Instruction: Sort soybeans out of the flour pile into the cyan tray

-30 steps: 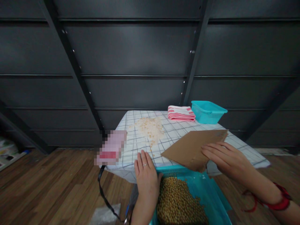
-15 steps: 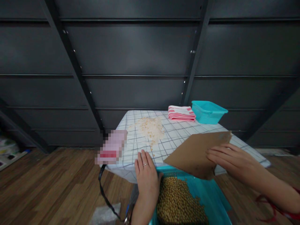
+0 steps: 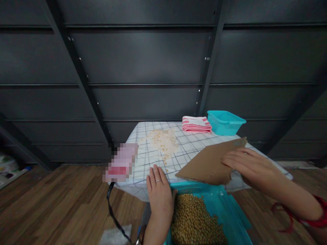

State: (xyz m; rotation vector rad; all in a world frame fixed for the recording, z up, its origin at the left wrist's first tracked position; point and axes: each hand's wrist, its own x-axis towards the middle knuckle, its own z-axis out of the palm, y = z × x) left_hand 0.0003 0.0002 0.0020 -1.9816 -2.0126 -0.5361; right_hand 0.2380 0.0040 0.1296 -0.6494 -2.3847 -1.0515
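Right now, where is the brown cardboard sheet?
In the head view, the cardboard sheet is right of centre, in the right hand, by the near edge of the white checked tablecloth and the far rim of the large turquoise plastic bin.

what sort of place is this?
Likely an indoor workroom or storeroom, though I can't tell which: dark panelled wall with metal-looking framing, wood-look floor, and a cloth-covered table set against the wall.
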